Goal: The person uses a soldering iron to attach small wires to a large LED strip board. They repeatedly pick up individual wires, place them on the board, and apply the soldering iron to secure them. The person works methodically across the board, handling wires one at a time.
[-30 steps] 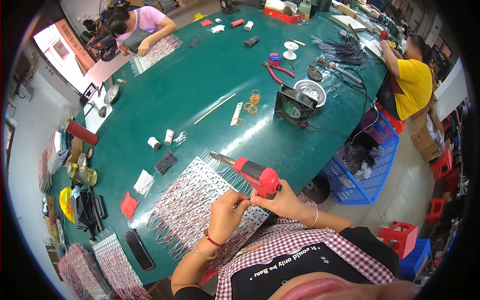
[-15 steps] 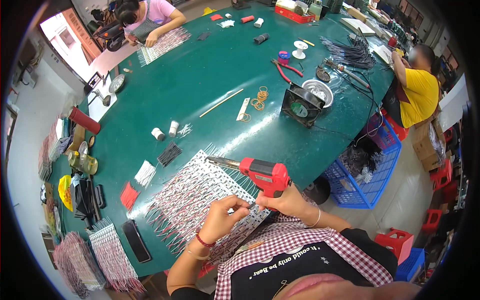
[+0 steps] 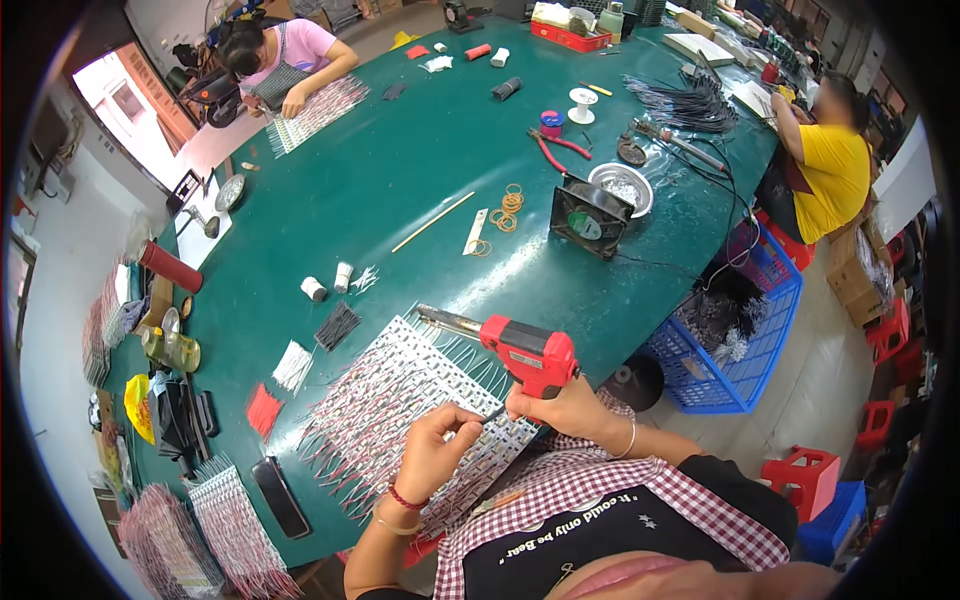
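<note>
Both hands, left (image 3: pixel 432 452) and right (image 3: pixel 565 410), curl close together.

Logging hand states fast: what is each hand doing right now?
Left hand: closed, pinching a thin wire.
Right hand: closed on the red soldering gun.

one red solder gun (image 3: pixel 530 352), one black fan (image 3: pixel 590 216), one metal bowl (image 3: pixel 621 187), two white spools (image 3: pixel 328 282) mid-frame, two red stools (image 3: pixel 808 478) lower right, two blue crates (image 3: pixel 742 330).

Electronics assembly workshop: soldering gun (image 3: pixel 528 352), wire bundles (image 3: pixel 690 103), shared worktable (image 3: pixel 420 170).
</note>
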